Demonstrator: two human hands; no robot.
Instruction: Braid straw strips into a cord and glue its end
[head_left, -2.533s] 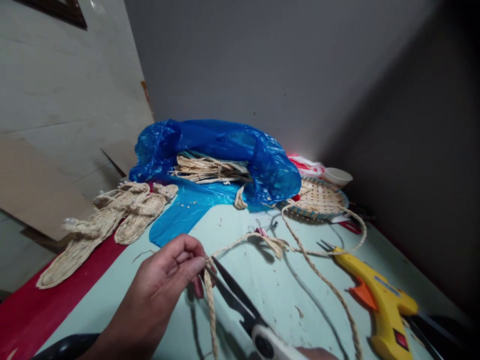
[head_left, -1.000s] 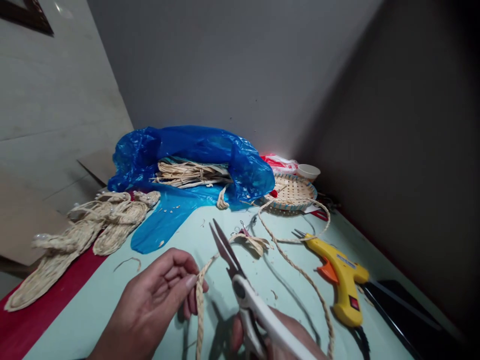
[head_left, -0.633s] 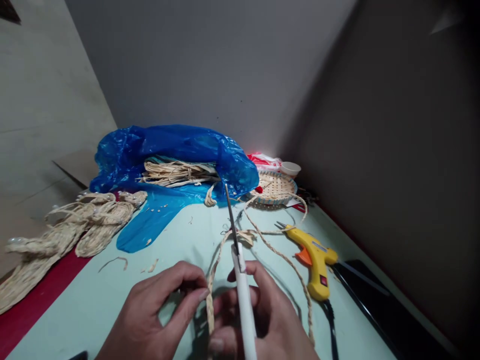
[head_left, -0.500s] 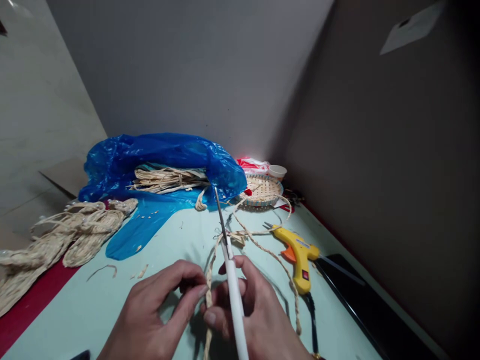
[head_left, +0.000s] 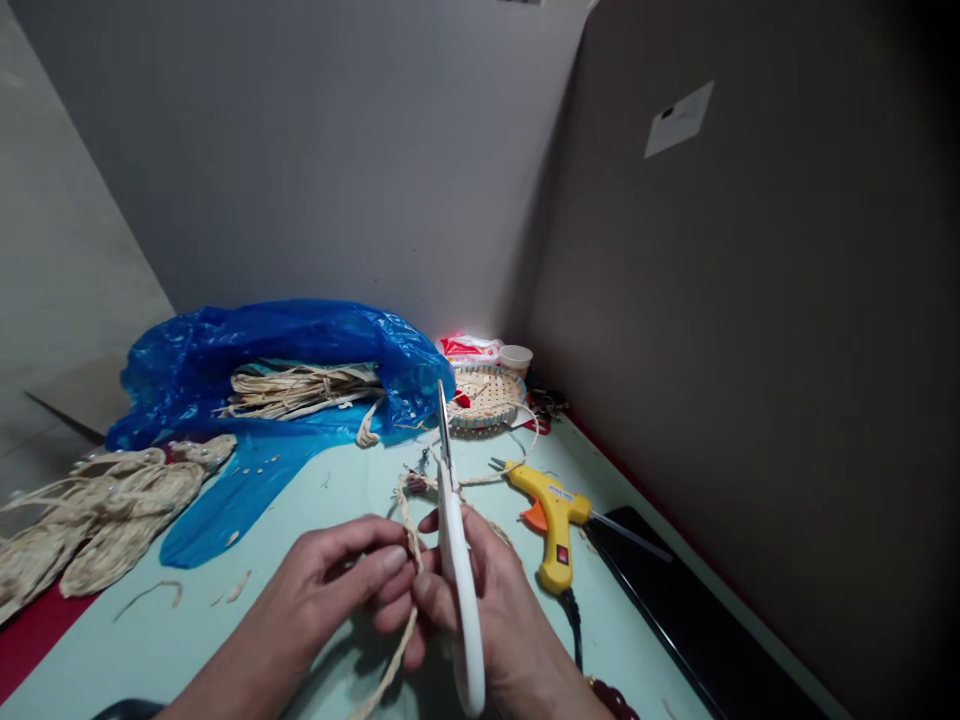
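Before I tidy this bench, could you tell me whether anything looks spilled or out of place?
Only minor things: straw scraps lie scattered on the table beside the blue plastic bag, and the yellow glue gun lies on its side.

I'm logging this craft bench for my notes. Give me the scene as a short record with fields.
left hand: pinches the braided cord between thumb and fingers
right hand: grips the scissors by the white handle, blades shut, tips pointing away from the person
cord path: from the hands out across the table
right of the hands: yellow glue gun lying on the table
back left: blue plastic bag with straw strips in it
far left: woven sandals
back: woven tray
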